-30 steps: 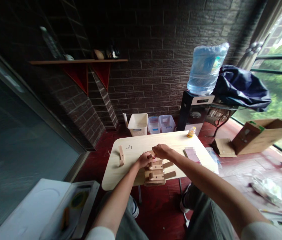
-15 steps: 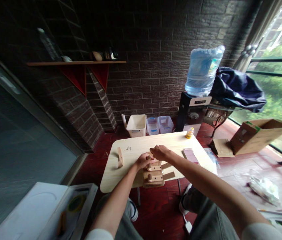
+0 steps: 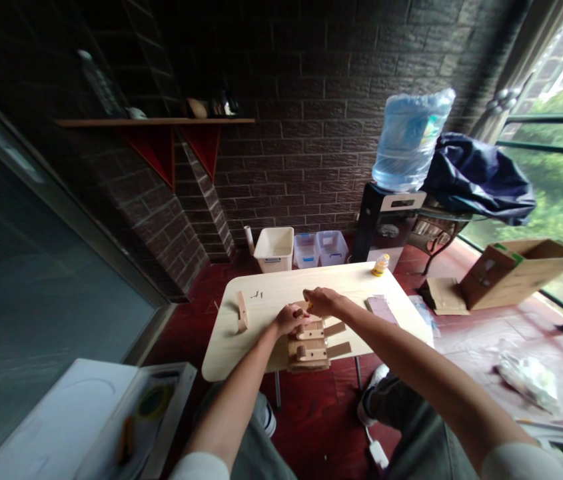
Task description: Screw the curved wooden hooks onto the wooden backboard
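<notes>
Right grip (image 3: 320,301) nearly hiding yellow object (image 3: 310,305), left grip (image 3: 288,319) obscuring wooden piece (image 3: 299,313)

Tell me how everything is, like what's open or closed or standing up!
Left hand: curled on wood
Right hand: closed, grip mostly hidden
Grouped wooden pieces: lying in a row
Lone wooden piece: lying apart
Small dark bits: loose
Yellow bottle: standing
Cream bin: open
Big cardboard box: open
Water jug: wrapped in plastic
</notes>
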The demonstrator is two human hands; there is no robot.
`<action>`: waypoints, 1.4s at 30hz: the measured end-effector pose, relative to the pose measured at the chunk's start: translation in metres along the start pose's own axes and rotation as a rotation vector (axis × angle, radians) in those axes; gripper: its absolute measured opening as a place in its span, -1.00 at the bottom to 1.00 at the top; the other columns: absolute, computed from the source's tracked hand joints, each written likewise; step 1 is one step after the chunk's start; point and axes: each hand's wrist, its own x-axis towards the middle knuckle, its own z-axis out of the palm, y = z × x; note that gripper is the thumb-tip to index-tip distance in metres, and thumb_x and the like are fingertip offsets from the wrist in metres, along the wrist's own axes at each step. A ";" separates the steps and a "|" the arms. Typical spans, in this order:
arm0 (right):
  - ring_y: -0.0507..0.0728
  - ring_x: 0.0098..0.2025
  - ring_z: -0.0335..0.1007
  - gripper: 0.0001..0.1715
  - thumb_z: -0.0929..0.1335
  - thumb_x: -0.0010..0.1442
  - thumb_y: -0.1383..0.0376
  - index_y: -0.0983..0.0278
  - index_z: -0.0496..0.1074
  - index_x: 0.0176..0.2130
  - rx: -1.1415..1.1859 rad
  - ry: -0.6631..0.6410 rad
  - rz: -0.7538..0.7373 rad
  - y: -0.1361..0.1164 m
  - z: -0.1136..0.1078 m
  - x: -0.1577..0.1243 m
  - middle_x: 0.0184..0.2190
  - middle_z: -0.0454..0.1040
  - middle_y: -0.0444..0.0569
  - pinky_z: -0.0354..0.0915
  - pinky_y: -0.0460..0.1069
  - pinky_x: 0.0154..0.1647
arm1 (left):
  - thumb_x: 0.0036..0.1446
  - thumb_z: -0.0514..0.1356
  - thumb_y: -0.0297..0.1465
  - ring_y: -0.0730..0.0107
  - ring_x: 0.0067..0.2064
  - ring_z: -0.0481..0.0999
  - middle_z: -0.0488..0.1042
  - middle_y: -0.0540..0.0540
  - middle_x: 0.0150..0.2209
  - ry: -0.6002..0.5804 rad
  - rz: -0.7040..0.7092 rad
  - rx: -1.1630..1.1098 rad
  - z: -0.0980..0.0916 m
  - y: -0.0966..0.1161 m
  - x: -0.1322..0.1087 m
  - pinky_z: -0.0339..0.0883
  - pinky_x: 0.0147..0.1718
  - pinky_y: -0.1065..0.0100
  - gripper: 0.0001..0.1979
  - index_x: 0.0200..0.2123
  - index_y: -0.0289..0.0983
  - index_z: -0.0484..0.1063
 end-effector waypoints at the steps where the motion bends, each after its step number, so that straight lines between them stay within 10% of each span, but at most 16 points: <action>1: 0.28 -0.11 0.57 -0.49 0.32 0.26 0.19 0.33 0.33 0.15 -0.013 0.006 -0.006 0.001 0.001 -0.001 -0.11 0.57 0.24 0.42 0.02 -0.27 | -0.05 0.35 -0.22 0.25 -0.23 0.56 0.58 -0.15 -0.28 0.000 0.006 0.003 0.000 0.000 0.000 0.41 -0.24 0.32 -0.74 -0.37 -0.31 0.58; 42: 0.24 -0.10 0.55 -0.45 0.33 0.25 0.15 0.37 0.31 0.15 0.002 0.024 -0.001 0.012 0.022 0.014 -0.08 0.55 0.24 0.40 0.02 -0.17 | -0.06 0.36 -0.20 0.25 -0.23 0.56 0.58 -0.14 -0.25 -0.006 0.008 0.017 -0.001 0.004 -0.001 0.40 -0.20 0.32 -0.71 -0.33 -0.30 0.61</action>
